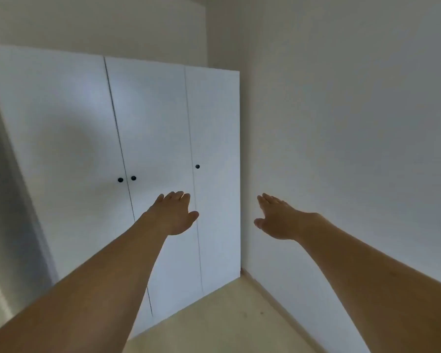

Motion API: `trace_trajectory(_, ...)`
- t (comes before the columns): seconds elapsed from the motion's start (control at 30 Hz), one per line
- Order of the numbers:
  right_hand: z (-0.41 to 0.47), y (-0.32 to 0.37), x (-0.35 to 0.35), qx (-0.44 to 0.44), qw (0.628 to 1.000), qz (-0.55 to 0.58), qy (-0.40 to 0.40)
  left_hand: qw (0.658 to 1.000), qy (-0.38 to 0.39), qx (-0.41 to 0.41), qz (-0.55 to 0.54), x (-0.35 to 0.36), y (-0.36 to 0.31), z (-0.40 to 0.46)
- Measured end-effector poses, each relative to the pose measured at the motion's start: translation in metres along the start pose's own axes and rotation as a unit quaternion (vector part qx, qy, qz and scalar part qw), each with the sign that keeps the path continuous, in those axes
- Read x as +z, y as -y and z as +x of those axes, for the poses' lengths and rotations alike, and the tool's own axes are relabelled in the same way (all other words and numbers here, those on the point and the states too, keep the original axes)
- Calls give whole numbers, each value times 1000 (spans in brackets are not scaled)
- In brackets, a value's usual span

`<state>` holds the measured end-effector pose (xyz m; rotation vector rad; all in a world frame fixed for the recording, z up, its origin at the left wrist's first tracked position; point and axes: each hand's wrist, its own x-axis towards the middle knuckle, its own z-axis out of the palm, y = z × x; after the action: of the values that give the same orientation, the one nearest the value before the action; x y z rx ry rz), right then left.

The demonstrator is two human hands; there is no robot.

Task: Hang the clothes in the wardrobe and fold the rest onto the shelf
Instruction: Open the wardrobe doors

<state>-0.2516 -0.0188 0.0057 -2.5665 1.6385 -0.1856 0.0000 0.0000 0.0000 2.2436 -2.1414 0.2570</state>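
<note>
**Operator:** Here, the tall white three-door wardrobe (148,138) stands shut in the corner of the room, its flat panels meeting along two dark seams. I count three small round black knobs: a pair (127,179) either side of the left seam, and a single one (197,166) on the narrow right-hand door.

**Desk:** And the hands?

**Operator:** Both bare arms reach forward from the bottom of my head view. The left hand (175,215) is raised in front of the middle door, below and right of the paired knobs, fingers straight and close together, thumb out to the side, holding nothing. I cannot tell whether it touches the panel. The right hand (278,220) is held out past the wardrobe's right edge, in front of the plain white wall (354,123), fingers likewise extended and relaxed, nothing in them.

**Desk:** Any clothes in view?

**Operator:** I see only the closed doors. Around them: a pale wooden floor (227,322) with a light skirting board (270,294) along the right wall, and a grey blurred upright surface (8,200) at the far left.
</note>
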Motion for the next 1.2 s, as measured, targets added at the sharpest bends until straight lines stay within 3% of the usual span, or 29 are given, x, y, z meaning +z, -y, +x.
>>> trace_trajectory(0.23, 153, 49, -2, -85, 996, 36, -9, 996, 24, -90, 15, 2, 101, 87)
trace_trajectory(0.37, 245, 79, -4, -139, 988, 54, -34, 991, -18, -136, 3, -3, 156, 137)
trace_trajectory(0.63, 375, 145, 38, -214, 972, 85, 42, 973, 48, -227, 0, 36, 247, 198)
trace_trajectory(0.87, 494, 199, 57, -225, 963, 133, 61, 964, 71, -255, -34, 77, 336, 278)
trace_trajectory(1.2, 662, 288, 69, -214, 952, 204, 74, 959, 80, -222, -158, 132, 442, 411)
